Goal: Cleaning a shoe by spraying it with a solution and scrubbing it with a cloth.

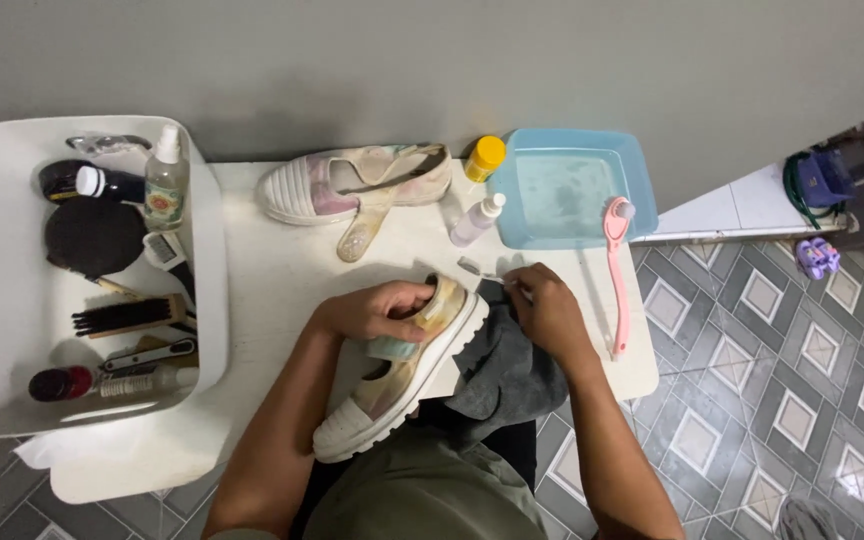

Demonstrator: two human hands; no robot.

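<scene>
1. Seen from above, a person seated at a white desk (282, 270) works on a pastel slip-on shoe (402, 385) that lies tilted across the near edge of the desk and the lap, toe toward the near left, heel toward the far right.
2. The left hand (377, 310) grips the shoe at its opening, fingers (414, 297) curled over the upper near the heel.
3. The right hand (550, 312) is closed on a dark grey cloth (507, 375) just right of the shoe's heel; the cloth touches the white sole and drapes toward the lap.
4. The matching second shoe (352, 185) rests at the far side of the desk, well apart from both hands.
5. Farther right stand a yellow-capped bottle (484, 158), a small spray bottle (477, 220) and a blue basin (567, 188), with a pink long-handled brush (616, 275) leaning from its rim.
6. At left, a white tub (214, 300) holds brushes and bottles.
</scene>
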